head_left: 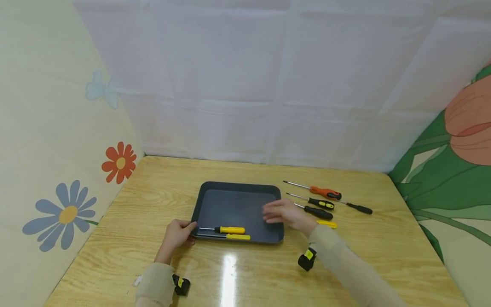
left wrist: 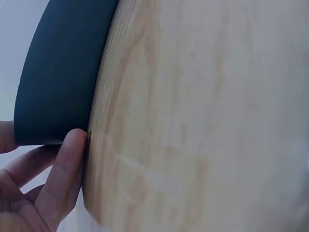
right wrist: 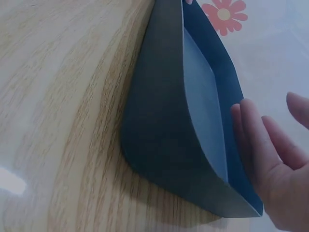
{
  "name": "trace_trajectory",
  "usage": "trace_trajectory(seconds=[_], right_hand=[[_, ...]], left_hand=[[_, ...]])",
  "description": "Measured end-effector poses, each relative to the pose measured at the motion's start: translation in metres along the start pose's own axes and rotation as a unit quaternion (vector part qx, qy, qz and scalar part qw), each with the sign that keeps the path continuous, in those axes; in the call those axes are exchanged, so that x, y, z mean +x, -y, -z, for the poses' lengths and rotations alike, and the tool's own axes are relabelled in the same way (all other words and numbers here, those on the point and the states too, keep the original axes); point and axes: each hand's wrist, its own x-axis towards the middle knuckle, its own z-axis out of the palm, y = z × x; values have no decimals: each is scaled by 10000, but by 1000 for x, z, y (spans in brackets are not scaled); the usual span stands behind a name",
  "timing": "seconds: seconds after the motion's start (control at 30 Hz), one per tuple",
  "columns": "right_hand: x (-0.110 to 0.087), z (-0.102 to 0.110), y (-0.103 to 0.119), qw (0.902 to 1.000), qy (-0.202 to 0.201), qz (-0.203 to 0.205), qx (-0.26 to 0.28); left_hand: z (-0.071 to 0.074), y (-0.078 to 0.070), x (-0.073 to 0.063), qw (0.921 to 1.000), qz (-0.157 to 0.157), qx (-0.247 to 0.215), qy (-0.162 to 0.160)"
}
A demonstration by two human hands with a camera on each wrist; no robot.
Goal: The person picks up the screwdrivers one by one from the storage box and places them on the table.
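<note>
A dark grey rectangular tray (head_left: pixel 238 209) lies on the wooden table. My left hand (head_left: pixel 178 236) holds it by the near left corner, thumb over the rim; in the left wrist view its fingers (left wrist: pixel 67 164) are low against the outer wall. Inside, along the near side, lie a screwdriver (head_left: pixel 232 230) with a yellow handle and black collar, and a slim yellow-handled tool (head_left: pixel 238 236) with a dark shaft. My right hand (head_left: pixel 285 213) hovers over the tray's right side, fingers extended, nothing held; the right wrist view shows its fingers (right wrist: pixel 256 130) above the rim.
Right of the tray lie an orange-and-black screwdriver (head_left: pixel 324 192), a black-and-yellow one (head_left: pixel 321 203), a black one (head_left: pixel 318 212) and a thin one with a black handle (head_left: pixel 359 208). A yellow handle (head_left: pixel 327 224) shows partly behind my right forearm. White cloth hangs behind the table.
</note>
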Motion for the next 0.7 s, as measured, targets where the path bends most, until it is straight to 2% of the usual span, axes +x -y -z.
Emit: trace_trajectory(seconds=[0.2,0.43,0.7], right_hand=[[2,-6,2,9999,46,31,-134],[8,-13,1,9989,324,19,-326],[13,-26,3,9969,459,23,-636]], left_hand=[[0,-2,-1,10000,-64,-67,-33],[1,-2,-1,9999,-44,-85,-64],[0,-2,-1,10000,-44,-77,-30]])
